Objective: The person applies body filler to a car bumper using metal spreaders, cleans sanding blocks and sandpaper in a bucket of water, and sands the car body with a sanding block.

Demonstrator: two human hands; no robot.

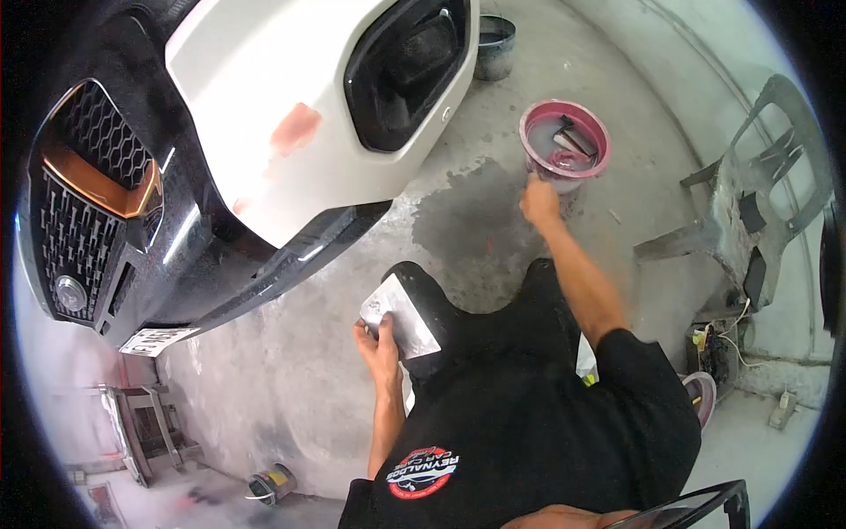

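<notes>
My left hand [379, 350] grips a flat, pale grey rectangular plate [402, 319] by its near edge, thumb on top. A small light smear sits near the plate's far corner, and the plate rests over my left knee. With the arm stretched forward, my right hand [539, 204] is closed at the near left side of a pink bucket [603, 150], apparently gripping it at the rim. Cloudy water, a dark-and-light block [575, 141] and a pink cloth-like item [568, 160] are inside. A white car bumper [256, 79] with reddish patches [296, 129] stands ahead on the left.
A dark bucket [495, 48] stands beyond the bumper. On the right is a dusty plastic chair [736, 207]; near it lies a cable [736, 344]. A wet patch [467, 220] darkens the concrete floor. A can [271, 482] and a frame stand [145, 423] are at lower left.
</notes>
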